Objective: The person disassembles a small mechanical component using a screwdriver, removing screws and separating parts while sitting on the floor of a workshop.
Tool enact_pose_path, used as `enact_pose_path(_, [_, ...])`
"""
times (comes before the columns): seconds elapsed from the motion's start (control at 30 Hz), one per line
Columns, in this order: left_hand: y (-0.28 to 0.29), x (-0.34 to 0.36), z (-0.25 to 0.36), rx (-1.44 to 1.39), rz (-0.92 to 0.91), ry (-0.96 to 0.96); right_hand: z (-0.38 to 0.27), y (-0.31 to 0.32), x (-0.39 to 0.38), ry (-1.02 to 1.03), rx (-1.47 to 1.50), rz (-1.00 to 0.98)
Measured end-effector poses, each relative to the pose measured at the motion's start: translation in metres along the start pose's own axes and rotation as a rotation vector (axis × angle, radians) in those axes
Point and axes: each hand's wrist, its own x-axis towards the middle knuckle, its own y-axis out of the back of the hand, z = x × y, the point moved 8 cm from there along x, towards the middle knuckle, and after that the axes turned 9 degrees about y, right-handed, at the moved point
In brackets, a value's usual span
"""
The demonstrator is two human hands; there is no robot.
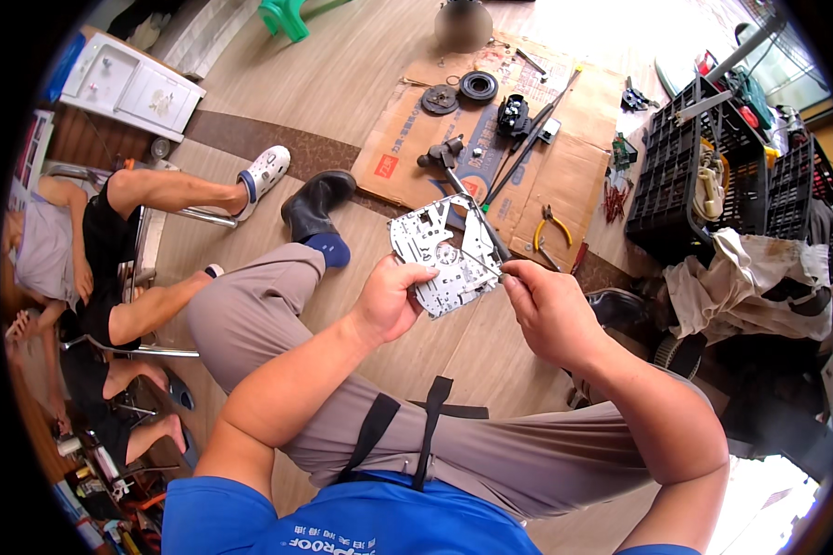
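Note:
My left hand [391, 298] grips the lower left edge of a flat silver metal plate [428, 242] full of cutouts, thumb on top. The plate is held tilted above the floor, between my knees. My right hand [548, 310] is closed at the plate's right edge, thumb and forefinger pinched together. A thin dark line runs from those fingertips over the plate; I cannot make out what they hold. Along the plate's right side runs a dark bar [489, 228]. Beyond my right hand, pliers with yellow handles [553, 227] lie on the cardboard.
Flattened cardboard [389, 139] carries a black ring [478, 86], a grey disc [440, 99], a black part [513, 117] and long rods. Black plastic crates [676, 166] stand at right, with a pale cloth [750, 277]. People sit at left; a white clog [267, 176] is near my boot [317, 203].

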Motion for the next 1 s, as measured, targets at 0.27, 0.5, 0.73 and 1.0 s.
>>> enact_pose_path(0.27, [-0.003, 0.0, 0.002, 0.014, 0.003, -0.038, 0.014, -0.019, -0.002, -0.147, 0.447, -0.061])
enact_pose_path(0.5, [-0.004, -0.001, 0.001, 0.031, 0.001, -0.025, 0.015, -0.024, -0.002, -0.124, 0.431, -0.062])
enact_pose_path(0.73, [-0.005, -0.002, 0.002, 0.042, 0.009, -0.043, 0.013, -0.022, -0.001, -0.077, 0.414, -0.051])
enact_pose_path(1.0, [-0.006, -0.003, 0.003, 0.05, 0.024, -0.046, 0.01, -0.02, 0.0, -0.064, 0.356, -0.039])
